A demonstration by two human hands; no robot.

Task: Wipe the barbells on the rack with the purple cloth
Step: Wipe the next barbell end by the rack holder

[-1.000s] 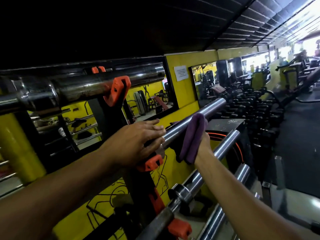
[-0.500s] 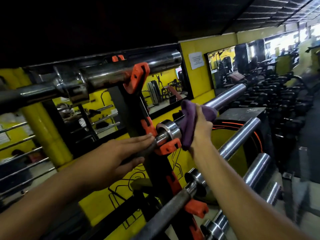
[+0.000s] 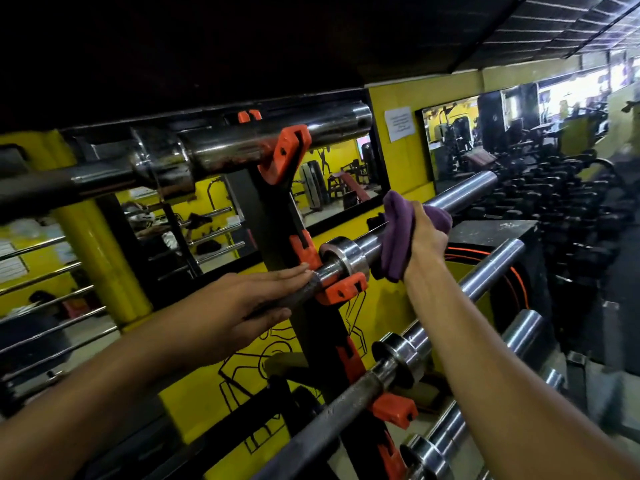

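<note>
A black upright rack with orange hooks carries several steel barbells stacked one above another. My right hand grips the purple cloth, wrapped around the chrome sleeve of the second barbell just right of its collar. My left hand lies flat, fingers straight, against that bar's dark shaft left of the collar, fingertips touching the orange hook. The top barbell sits above both hands. Lower barbells run under my right forearm.
A yellow wall with mirrors stands behind the rack. A yellow pillar is at the left. A dark box and rows of dumbbells fill the right. A paper notice hangs on the wall.
My right hand slid the cloth along the sleeve toward the collar. My left hand moved left off the collar onto the shaft. The view shifted left, showing more of the rack.
</note>
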